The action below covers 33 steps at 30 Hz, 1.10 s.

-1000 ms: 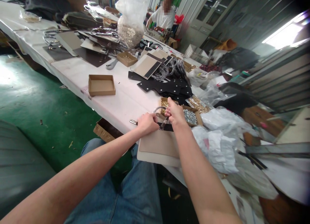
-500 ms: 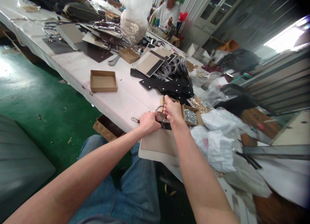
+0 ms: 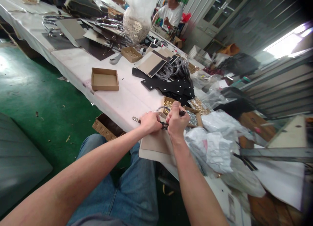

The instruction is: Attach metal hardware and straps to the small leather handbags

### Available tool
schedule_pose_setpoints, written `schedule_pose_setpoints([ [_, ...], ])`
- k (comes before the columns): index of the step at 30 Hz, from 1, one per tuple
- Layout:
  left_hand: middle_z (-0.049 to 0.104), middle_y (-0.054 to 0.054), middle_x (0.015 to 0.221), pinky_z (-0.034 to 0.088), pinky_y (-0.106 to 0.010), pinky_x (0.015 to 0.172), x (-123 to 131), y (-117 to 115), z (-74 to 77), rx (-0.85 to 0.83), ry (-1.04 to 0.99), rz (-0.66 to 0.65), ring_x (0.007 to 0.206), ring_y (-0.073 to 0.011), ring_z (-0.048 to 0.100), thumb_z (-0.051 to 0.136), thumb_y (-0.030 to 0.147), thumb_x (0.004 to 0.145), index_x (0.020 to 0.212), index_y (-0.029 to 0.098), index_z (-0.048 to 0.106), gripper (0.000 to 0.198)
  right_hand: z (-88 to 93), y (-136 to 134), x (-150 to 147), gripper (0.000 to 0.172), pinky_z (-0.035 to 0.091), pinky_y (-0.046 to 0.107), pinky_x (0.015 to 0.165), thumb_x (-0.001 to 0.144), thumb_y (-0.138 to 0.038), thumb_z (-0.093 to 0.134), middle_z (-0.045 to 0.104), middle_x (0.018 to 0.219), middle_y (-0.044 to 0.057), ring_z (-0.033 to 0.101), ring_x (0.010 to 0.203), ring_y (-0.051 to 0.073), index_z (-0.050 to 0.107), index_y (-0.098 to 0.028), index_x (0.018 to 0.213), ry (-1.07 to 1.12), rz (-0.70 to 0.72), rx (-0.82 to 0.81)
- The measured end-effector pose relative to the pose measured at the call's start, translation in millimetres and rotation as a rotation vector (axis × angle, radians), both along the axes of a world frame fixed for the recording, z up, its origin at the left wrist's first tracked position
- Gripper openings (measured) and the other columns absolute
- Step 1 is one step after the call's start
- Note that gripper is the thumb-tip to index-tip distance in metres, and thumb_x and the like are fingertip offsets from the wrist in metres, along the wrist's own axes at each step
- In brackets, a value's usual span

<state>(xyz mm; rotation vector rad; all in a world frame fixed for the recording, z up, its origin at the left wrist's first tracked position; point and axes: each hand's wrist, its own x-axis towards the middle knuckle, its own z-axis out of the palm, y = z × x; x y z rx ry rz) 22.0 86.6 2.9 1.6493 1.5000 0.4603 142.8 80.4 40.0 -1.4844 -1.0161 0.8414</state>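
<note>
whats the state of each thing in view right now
left hand: resting on the panel
right hand: closed around a tool
tool: gripped, mostly hidden
panel: lying, partly covered by hands
cardboard tray: upright, open-topped
black pieces: piled, overlapping
silver pieces: loose, heaped
plastic bag: upright, part-filled
ceiling light: lit

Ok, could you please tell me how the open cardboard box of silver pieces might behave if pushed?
The cardboard box is probably heavy for its size, holding many small silver metallic pieces. Being open-topped, it could spill them if tipped.
</note>
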Motion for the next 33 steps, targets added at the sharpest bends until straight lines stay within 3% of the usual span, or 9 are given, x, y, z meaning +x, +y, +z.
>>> schedule_pose_setpoints([
  [3, 0.077, -0.012, 0.126, 0.050, -0.052, 0.109, 0.3, -0.1, 0.1, -0.003, 0.001, -0.002, 0.123, -0.0391, 0.068, 0.083, 0.027, 0.076, 0.101, 0.028, 0.083, 0.025, 1.8, -0.1, 1.3, 0.066, 0.034, 0.026, 0.038, 0.101, -0.075, 0.073, 0.038, 0.056, -0.007, 0.039, 0.043, 0.009, 0.040, -0.028, 0.069, -0.042, -0.129, 0.287],
  [6, 0.077, -0.012, 0.125, 0.051, -0.051, 0.107, 0.3, 0.6, -0.9, -0.004, 0.001, -0.010, 0.122, -0.0392, 0.068, 0.083, 0.028, 0.076, 0.102, 0.028, 0.083, 0.026, 1.0, 3.6, 2.1, 0.066, 0.033, 0.027, 0.038, 0.103, -0.071, 0.073, 0.036, 0.056, -0.007, 0.037, 0.043, 0.009, 0.038, -0.027, 0.067, -0.039, -0.124, 0.359],
  [22, 0.075, -0.011, 0.127, 0.050, -0.048, 0.111, -4.8, 2.3, -6.8, -0.014, -0.032, -0.040, 0.123, -0.0365, 0.066, 0.086, 0.032, 0.083, 0.105, 0.029, 0.082, 0.023, -10.3, -8.9, -10.6, 0.065, 0.036, 0.029, 0.039, 0.107, -0.072, 0.064, 0.037, 0.055, -0.005, 0.037, 0.043, 0.011, 0.040, -0.028, 0.066, -0.139, -0.077, 0.305],
  [28, 0.074, -0.012, 0.126, 0.050, -0.049, 0.110, -6.0, 2.8, -10.9, 0.013, -0.035, -0.054, 0.123, -0.0380, 0.067, 0.086, 0.032, 0.084, 0.107, 0.028, 0.080, 0.024, -17.7, -20.7, -16.3, 0.063, 0.040, 0.029, 0.044, 0.110, -0.069, 0.059, 0.042, 0.055, -0.003, 0.043, 0.045, 0.013, 0.045, -0.027, 0.066, -0.242, -0.113, 0.322],
  [33, 0.074, -0.012, 0.128, 0.050, -0.050, 0.110, -4.9, 2.7, -12.1, 0.026, 0.002, -0.074, 0.124, -0.0386, 0.067, 0.085, 0.035, 0.084, 0.110, 0.029, 0.080, 0.027, -18.5, -21.6, -14.8, 0.062, 0.043, 0.029, 0.046, 0.108, -0.071, 0.062, 0.046, 0.056, -0.003, 0.046, 0.048, 0.013, 0.047, -0.028, 0.066, -0.201, -0.104, 0.281],
])
